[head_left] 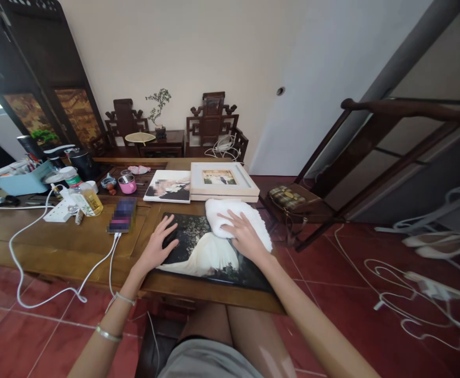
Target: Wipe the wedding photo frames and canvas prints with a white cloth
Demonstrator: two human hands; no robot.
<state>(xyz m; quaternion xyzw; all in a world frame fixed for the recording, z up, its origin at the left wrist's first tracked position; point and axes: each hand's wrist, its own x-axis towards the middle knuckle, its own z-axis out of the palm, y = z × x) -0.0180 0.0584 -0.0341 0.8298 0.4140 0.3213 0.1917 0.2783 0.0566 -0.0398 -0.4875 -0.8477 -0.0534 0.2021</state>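
A dark glossy photo panel [214, 257] showing a white gown lies flat at the front edge of the wooden table. My left hand [159, 245] rests on its left edge, fingers spread. On the panel's upper right corner is a folded white towel [253, 223], part of it reaching past the panel's right side. My right hand [241, 231] lies on top of the towel with its fingers stretched apart, pressing it against the panel. Just behind are a photo album [169, 193] and a pale framed photo [224, 181] in a thick box-like frame.
Left on the table [96, 247] are a phone [121, 215] with white cables, a power strip [60, 211], a bottle [90, 199] of yellow liquid and a pink cup [127, 184]. A wooden chair [324, 210] bearing a plaid bag [287, 198] stands right.
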